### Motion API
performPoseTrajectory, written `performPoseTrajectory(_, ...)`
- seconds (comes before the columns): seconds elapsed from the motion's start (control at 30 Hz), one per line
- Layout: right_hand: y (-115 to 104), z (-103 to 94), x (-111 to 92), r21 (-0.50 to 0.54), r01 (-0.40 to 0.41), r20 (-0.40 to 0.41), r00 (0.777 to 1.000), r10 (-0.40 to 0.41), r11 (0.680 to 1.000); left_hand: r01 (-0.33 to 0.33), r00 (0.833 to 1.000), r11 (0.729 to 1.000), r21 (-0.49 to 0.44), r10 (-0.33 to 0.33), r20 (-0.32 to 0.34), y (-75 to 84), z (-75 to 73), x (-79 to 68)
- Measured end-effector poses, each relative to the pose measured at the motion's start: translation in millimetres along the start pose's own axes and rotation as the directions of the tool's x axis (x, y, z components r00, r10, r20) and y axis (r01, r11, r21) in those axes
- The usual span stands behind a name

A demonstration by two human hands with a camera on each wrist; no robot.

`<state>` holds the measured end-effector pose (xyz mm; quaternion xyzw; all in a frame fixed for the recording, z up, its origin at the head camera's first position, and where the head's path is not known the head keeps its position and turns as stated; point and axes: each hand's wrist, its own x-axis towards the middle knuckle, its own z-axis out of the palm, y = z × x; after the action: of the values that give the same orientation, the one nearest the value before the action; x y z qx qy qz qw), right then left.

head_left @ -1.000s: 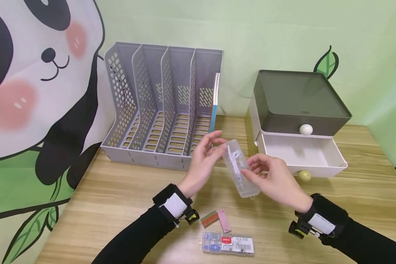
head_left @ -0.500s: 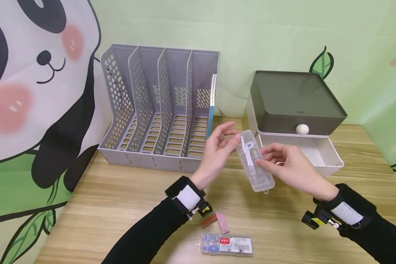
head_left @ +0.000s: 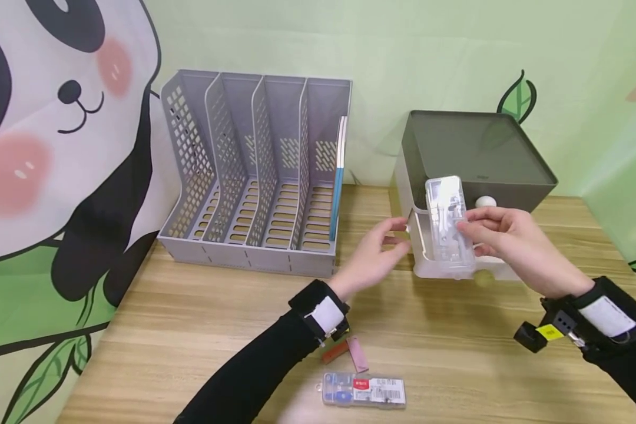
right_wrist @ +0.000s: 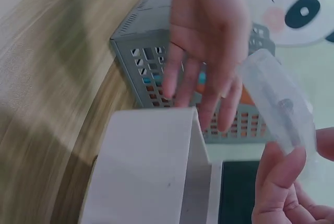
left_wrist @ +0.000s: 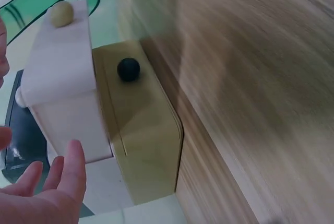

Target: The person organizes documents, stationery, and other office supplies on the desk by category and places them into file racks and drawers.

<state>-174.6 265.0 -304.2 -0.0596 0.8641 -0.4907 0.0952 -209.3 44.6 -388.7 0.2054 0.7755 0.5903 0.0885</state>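
Observation:
My right hand [head_left: 524,247] pinches a clear plastic case [head_left: 445,218] by its right side. White and metal-looking parts show inside it, probably a drawing compass set. The case is tilted above the pulled-out white drawer [head_left: 420,259] of a small desk organizer [head_left: 477,147]. In the right wrist view the case [right_wrist: 282,104] sits between thumb and fingers. My left hand [head_left: 373,256] is beside the drawer's left side with loosely bent fingers, holding nothing. In the left wrist view its fingers [left_wrist: 73,172] point toward the drawer's side wall; whether they touch it I cannot tell.
A grey file rack [head_left: 254,171] with thin books [head_left: 339,182] stands at the back left. Near the front lie a labelled clear case [head_left: 364,390], a pink strip [head_left: 357,354] and an orange-red strip [head_left: 335,353]. A yellow lower drawer [left_wrist: 141,125] has a black knob [left_wrist: 128,69].
The clear case has moved right in my right hand and now hangs over the drawer. My left hand has let go of the case and shifted right to the drawer's side.

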Motion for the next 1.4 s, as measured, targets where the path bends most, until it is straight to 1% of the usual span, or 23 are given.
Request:
performPoseTrajectory(0.07,3.3,-7.0,0.1,0.057,-0.038,0.040,0.999,0.036,0.998,-0.006,0.999,1.000,0.027,0.005,0.039,0.8,3.8,0.7)
performPoseTrajectory(0.17,8.4,-15.3,-0.7,0.105,-0.063,0.088,0.995,0.054,0.992,-0.023,0.997,0.997,0.070,0.017,0.074,2.4,9.1,1.8)
performPoseTrajectory(0.37,19.4,-25.5,-1.3,0.161,-0.085,0.162,0.985,0.058,0.983,-0.046,0.996,0.990,0.132,0.036,0.077,1.1,16.6,5.2)
performPoseTrajectory(0.43,21.7,-28.0,-0.8,0.169,-0.095,0.190,0.980,0.062,0.981,-0.071,0.996,0.981,0.183,0.060,0.069,0.9,18.0,5.7)
performPoseTrajectory(0.5,22.7,-30.2,-0.1,0.163,-0.111,0.212,0.974,0.075,0.980,-0.108,0.993,0.961,0.254,0.095,0.065,0.4,19.2,5.8)
performPoseTrajectory(0.57,23.2,-32.5,0.3,0.147,-0.134,0.233,0.968,0.097,0.980,-0.150,0.989,0.927,0.343,0.137,0.063,0.1,20.7,5.8)
performPoseTrajectory(0.67,24.3,-36.1,1.3,0.110,-0.162,0.248,0.960,0.131,0.981,-0.198,0.980,0.881,0.430,0.185,0.072,0.6,22.6,5.1)
performPoseTrajectory(0.73,25.8,-39.0,2.5,0.090,-0.177,0.265,0.953,0.148,0.980,-0.220,0.975,0.854,0.472,0.208,0.079,1.8,23.4,4.3)
performPoseTrajectory(0.83,27.3,-42.7,5.0,0.077,-0.197,0.296,0.941,0.166,0.977,-0.246,0.968,0.833,0.496,0.237,0.082,3.6,24.7,2.7)
performPoseTrajectory(0.87,27.3,-43.7,6.0,0.076,-0.208,0.309,0.935,0.176,0.975,-0.250,0.967,0.830,0.498,0.242,0.082,3.9,25.2,2.0)
performPoseTrajectory(0.93,26.3,-44.8,8.2,0.065,-0.224,0.325,0.926,0.191,0.972,-0.251,0.967,0.835,0.491,0.243,0.081,4.2,26.1,0.1)
performPoseTrajectory(1.0,23.8,-44.9,10.8,0.017,-0.235,0.316,0.923,0.218,0.972,-0.247,0.968,0.844,0.475,0.236,0.084,3.8,26.6,-2.1)
performPoseTrajectory(1.17,17.0,-41.3,19.2,-0.134,-0.219,0.296,0.922,0.250,0.966,-0.228,0.974,0.862,0.452,0.209,0.091,3.1,27.1,-8.6)
performPoseTrajectory(1.23,16.2,-39.3,22.6,-0.162,-0.212,0.299,0.920,0.253,0.964,-0.226,0.974,0.863,0.453,0.206,0.093,3.3,27.8,-10.3)
performPoseTrajectory(1.4,18.5,-35.4,30.9,-0.166,-0.229,0.317,0.909,0.272,0.959,-0.237,0.971,0.858,0.455,0.216,0.099,4.7,31.1,-12.0)
